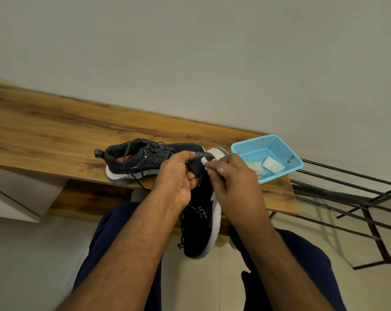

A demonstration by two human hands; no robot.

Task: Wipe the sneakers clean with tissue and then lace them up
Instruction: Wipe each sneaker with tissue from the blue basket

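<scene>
Two black sneakers with white soles are in view. One sneaker (136, 160) lies on its side on the wooden table (55, 135), its laces loose. The other sneaker (203, 223) hangs over the table's front edge, toe pointing down toward me. My left hand (179, 178) grips this sneaker at its heel end. My right hand (232, 178) pinches a small white tissue (204, 161) against the sneaker's heel, close to my left hand's fingers.
A light blue plastic basket (253, 147) sits at the table's right end, holding white tissue pieces (273, 165). A dark metal rack (358, 198) stands right of the table. My legs in dark trousers are below the table edge. A plain wall rises behind.
</scene>
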